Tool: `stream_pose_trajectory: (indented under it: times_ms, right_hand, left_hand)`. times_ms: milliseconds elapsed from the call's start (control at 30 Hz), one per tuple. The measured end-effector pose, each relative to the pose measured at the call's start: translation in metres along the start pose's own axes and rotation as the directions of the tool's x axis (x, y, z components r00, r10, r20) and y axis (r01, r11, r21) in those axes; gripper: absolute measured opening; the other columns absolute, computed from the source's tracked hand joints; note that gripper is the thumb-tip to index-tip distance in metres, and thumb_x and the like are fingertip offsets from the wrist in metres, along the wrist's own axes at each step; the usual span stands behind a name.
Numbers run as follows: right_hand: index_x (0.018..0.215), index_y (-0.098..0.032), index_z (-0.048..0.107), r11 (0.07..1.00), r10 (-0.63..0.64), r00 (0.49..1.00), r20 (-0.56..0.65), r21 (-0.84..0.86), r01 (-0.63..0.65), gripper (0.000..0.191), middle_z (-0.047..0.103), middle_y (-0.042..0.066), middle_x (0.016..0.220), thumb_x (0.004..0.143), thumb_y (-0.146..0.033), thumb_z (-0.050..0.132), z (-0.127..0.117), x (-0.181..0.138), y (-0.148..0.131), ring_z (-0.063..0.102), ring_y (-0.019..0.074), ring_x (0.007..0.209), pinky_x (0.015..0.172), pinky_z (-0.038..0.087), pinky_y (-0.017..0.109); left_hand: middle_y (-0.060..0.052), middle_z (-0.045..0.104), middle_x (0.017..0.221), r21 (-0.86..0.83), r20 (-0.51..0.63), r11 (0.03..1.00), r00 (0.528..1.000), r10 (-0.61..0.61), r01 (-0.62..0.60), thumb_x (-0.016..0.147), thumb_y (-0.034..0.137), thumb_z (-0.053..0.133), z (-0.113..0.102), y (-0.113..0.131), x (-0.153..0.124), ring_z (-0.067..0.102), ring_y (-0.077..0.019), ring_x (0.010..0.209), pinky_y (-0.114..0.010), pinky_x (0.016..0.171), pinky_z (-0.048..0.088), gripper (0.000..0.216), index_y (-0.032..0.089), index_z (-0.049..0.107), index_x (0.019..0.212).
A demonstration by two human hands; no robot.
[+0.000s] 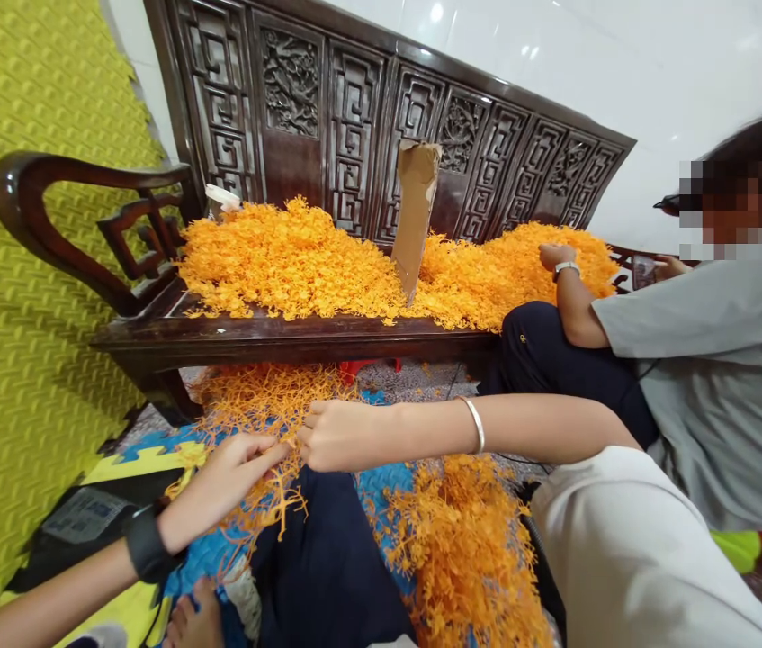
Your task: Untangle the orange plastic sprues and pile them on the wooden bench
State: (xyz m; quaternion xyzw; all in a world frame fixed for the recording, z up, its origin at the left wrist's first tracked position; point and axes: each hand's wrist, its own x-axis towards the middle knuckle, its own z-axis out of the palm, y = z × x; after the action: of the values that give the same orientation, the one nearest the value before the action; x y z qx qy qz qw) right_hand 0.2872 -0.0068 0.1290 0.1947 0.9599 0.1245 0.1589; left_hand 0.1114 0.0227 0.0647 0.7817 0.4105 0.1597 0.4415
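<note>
My left hand (242,468), with a black band on its wrist, is closed in a pinch low in the middle of the view. Thin orange branching plastic strands (284,506) hang just below its fingertips. Close against those fingertips is my right hand (336,436), its fingers curled shut and its back turned toward me. Whatever lies inside the right fingers is hidden. Behind both hands, more orange stringy strands (252,391) are heaped on the floor below the bench.
A carved dark wooden bench (300,335) carries a long heap of small orange pieces (292,261), split by an upright cardboard strip (416,211). More orange pieces (475,549) lie beside my right leg. Another person (711,333) sits at the right, one hand at the heap.
</note>
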Motion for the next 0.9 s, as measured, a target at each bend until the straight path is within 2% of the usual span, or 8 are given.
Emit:
stream_pose_trajectory:
  times_ms: [133,233,400,467,533,700,800,900]
  right_hand:
    - [0.083,-0.009,0.062,1.0,0.008,0.998,-0.056,-0.015,-0.008,0.019,0.064,0.012,0.086,0.085,-0.008,0.043,0.0,0.001,0.0,0.062,0.0219,0.084,0.07,0.041,0.032]
    - [0.087,-0.006,0.061,0.999,0.025,0.994,-0.109,-0.025,-0.028,0.021,0.064,0.013,0.087,0.086,-0.007,0.04,-0.001,0.002,0.002,0.062,0.0225,0.085,0.071,0.042,0.033]
    - [0.089,-0.007,0.061,0.999,0.032,0.996,-0.078,0.038,-0.029,0.02,0.064,0.012,0.088,0.085,-0.005,0.041,-0.006,0.005,0.007,0.062,0.0219,0.085,0.073,0.044,0.034]
    - [0.087,-0.008,0.06,0.995,0.025,0.999,-0.048,0.1,-0.02,0.017,0.064,0.011,0.085,0.084,-0.006,0.043,-0.007,0.006,0.006,0.063,0.0211,0.081,0.068,0.045,0.033]
    - [0.083,-0.009,0.06,0.988,0.013,0.999,-0.03,0.154,-0.008,0.016,0.065,0.009,0.081,0.083,-0.006,0.045,-0.008,0.008,0.005,0.063,0.0203,0.077,0.063,0.046,0.031]
    - [0.08,-0.01,0.06,0.984,0.024,1.0,-0.002,0.178,-0.023,0.017,0.064,0.011,0.08,0.082,-0.005,0.044,-0.011,0.006,0.001,0.063,0.0212,0.078,0.061,0.044,0.03]
    - [0.082,-0.01,0.061,0.977,0.054,0.997,0.047,0.205,-0.063,0.018,0.064,0.012,0.079,0.082,-0.006,0.044,-0.014,0.003,0.0,0.062,0.0206,0.075,0.057,0.042,0.029]
    - [0.085,-0.011,0.06,0.969,0.065,0.997,0.048,0.235,-0.075,0.017,0.064,0.011,0.083,0.085,-0.011,0.043,-0.018,0.0,0.002,0.06,0.0175,0.069,0.053,0.038,0.026]
  left_hand:
    - [0.003,0.045,0.05,0.002,-0.114,1.0,0.993,0.015,-0.015,0.075,0.054,0.042,-0.003,-0.001,0.0,0.042,-0.014,0.053,-0.023,0.052,0.031,0.044,0.017,0.049,0.052]
    - [0.0,0.058,0.061,0.022,-0.187,1.0,0.982,0.023,-0.019,0.077,0.052,0.043,-0.007,-0.003,-0.001,0.052,-0.0191,0.067,-0.024,0.062,0.038,0.041,0.016,0.059,0.064]
    - [-0.002,0.064,0.079,-0.003,-0.25,0.999,0.967,0.049,-0.051,0.078,0.047,0.047,-0.011,-0.002,-0.002,0.056,-0.0226,0.087,-0.026,0.078,0.04,0.036,0.017,0.059,0.094]
    - [-0.003,0.065,0.088,-0.022,-0.246,0.997,0.967,0.066,-0.073,0.078,0.046,0.048,-0.012,0.0,-0.003,0.056,-0.0224,0.091,-0.026,0.081,0.04,0.035,0.017,0.059,0.096]
    - [-0.004,0.065,0.09,-0.065,-0.211,0.995,0.976,0.063,-0.079,0.077,0.047,0.049,-0.011,0.003,-0.004,0.056,-0.0228,0.09,-0.025,0.079,0.041,0.035,0.017,0.061,0.092]
    - [-0.002,0.063,0.074,-0.187,-0.172,0.981,0.985,0.024,-0.057,0.073,0.052,0.054,-0.01,0.006,-0.008,0.056,-0.0195,0.069,-0.023,0.059,0.042,0.038,0.018,0.062,0.089]
    - [0.002,0.055,0.057,-0.24,-0.16,0.971,0.986,-0.034,-0.006,0.07,0.053,0.058,-0.009,0.008,-0.011,0.043,-0.0123,0.047,-0.02,0.043,0.03,0.04,0.019,0.062,0.091]
    - [0.004,0.047,0.047,-0.335,-0.141,0.94,0.984,-0.11,0.057,0.066,0.055,0.061,-0.009,0.011,-0.012,0.029,-0.0073,0.038,-0.018,0.038,0.019,0.045,0.017,0.061,0.091]
